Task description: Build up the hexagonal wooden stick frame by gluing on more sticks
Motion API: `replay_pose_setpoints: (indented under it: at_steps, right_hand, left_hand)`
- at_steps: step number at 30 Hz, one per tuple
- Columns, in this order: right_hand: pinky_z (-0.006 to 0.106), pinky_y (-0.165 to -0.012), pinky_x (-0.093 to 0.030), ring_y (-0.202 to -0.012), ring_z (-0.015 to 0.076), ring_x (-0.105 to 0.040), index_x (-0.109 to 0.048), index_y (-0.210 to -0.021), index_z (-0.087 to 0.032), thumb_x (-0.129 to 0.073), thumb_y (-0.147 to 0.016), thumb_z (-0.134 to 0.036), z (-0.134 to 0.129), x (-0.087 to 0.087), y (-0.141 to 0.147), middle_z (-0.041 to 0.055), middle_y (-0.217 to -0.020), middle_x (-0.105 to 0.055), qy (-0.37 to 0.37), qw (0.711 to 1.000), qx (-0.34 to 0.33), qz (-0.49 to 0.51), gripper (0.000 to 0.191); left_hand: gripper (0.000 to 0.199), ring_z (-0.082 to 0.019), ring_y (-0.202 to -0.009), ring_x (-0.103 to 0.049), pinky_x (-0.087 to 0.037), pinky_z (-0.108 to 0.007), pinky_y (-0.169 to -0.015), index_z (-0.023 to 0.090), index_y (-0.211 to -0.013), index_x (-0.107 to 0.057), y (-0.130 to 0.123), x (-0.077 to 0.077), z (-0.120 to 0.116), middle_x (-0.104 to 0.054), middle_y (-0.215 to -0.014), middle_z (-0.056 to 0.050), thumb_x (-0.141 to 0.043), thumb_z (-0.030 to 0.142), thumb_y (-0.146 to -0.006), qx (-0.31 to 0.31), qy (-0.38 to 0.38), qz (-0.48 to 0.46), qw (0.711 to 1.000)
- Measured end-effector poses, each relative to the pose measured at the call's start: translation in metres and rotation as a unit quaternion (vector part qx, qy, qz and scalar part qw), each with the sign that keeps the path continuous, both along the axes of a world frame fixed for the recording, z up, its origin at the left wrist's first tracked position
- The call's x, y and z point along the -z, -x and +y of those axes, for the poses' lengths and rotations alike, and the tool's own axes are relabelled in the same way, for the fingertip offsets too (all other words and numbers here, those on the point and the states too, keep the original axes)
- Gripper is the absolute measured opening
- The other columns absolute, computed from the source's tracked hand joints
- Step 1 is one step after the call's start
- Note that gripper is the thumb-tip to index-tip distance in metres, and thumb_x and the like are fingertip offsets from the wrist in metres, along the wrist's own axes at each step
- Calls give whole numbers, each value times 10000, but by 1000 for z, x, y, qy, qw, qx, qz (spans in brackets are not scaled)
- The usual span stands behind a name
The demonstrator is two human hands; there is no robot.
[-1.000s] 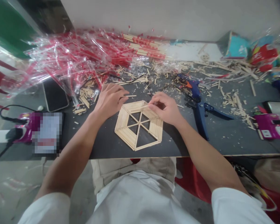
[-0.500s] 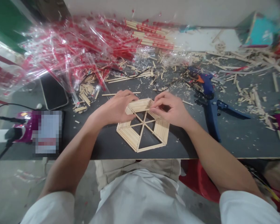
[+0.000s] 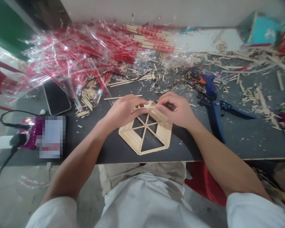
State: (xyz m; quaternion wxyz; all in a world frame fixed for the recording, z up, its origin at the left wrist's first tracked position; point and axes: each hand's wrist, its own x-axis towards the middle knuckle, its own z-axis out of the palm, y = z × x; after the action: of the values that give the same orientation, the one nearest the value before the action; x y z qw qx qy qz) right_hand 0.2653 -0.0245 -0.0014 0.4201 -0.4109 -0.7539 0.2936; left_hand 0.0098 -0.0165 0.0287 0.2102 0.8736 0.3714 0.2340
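Observation:
A hexagonal frame of pale wooden sticks (image 3: 165, 133) lies flat on the dark table, with spokes crossing at its middle and stacked rows of sticks along several sides. My left hand (image 3: 123, 110) is at its upper left, thumb and fingers closed on wooden sticks (image 3: 146, 107) at the top side; their ends look jagged and slightly raised. Across from it, my right hand (image 3: 177, 109) bends over the upper right corner. Its thumb and forefinger are pinched together near the top corner, and whatever lies between them is too small to make out.
A blue glue gun (image 3: 209, 84) and a dark blue cutter tool (image 3: 217, 117) lie to the right. Red and clear plastic wrappers (image 3: 92, 50) heap at the back left. Two phones (image 3: 57, 95) and a power adapter (image 3: 28, 133) sit left. Stick scraps (image 3: 258, 98) litter the table.
My left hand has shifted right along the top side, and its thumb has come up onto the sticks there. The right hand's fingers have drawn slightly right, near the same corner.

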Motion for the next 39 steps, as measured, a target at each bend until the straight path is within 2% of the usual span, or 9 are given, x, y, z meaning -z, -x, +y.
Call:
replay_pose_setpoints:
  at_steps: [6,10,15,18,21,30,39]
  right_hand:
    - [332,-636,-484,-781,187,-624,-734,-847,-250,-701,-962,-546,-1,-3,1,58,-898,-722,47,999,-11,18,319]
    - [321,-664,-491,-766,171,-617,-755,-922,-249,-690,-968,-592,-1,-4,0,47,-888,-712,118,989,-12,90,353]
    - [281,-580,-443,-623,115,-512,-708,-849,-243,-810,-881,-585,1,-5,-2,-5,-772,-610,232,937,-50,258,359]
    - [264,-554,-409,-597,94,-471,-677,-784,-224,-818,-893,-524,1,-9,-2,-17,-755,-560,270,905,-82,320,349]
    - [261,-550,-394,-588,86,-450,-676,-778,-221,-826,-893,-508,1,-13,-1,-21,-764,-544,281,889,-107,345,344]
    - [266,-554,-379,-572,74,-411,-674,-785,-225,-851,-867,-534,0,-12,-2,-30,-779,-535,292,873,-134,367,365]
    - [270,-542,-338,-564,73,-419,-668,-778,-208,-815,-900,-479,-1,-13,-2,-25,-759,-522,294,881,-145,340,332]
  left_hand:
    - [324,-222,-945,-769,-581,-349,-852,238,-1104,-789,-5,7,-3,-816,-995,-68,-508,400,-1106,-14,-42,45,998]
    - [318,-217,-934,-774,-580,-343,-843,218,-1103,-789,-2,7,-1,-821,-1007,-69,-505,359,-1109,-17,-69,52,996]
    - [324,-194,-886,-772,-568,-316,-795,205,-1086,-783,0,9,0,-817,-946,-58,-500,360,-1118,-8,-118,58,991]
    - [321,-182,-838,-766,-556,-300,-757,169,-1055,-780,0,11,1,-805,-890,-57,-517,344,-1117,5,-156,49,987]
    - [308,-175,-819,-762,-547,-288,-738,159,-1047,-779,0,12,1,-800,-871,-57,-527,322,-1115,8,-171,46,984]
    - [295,-163,-790,-751,-536,-281,-718,153,-1035,-771,0,10,0,-798,-869,-48,-530,305,-1113,15,-184,52,981]
    - [350,-164,-776,-745,-532,-291,-715,163,-1050,-784,0,9,0,-798,-865,-52,-492,341,-1124,4,-166,66,984]
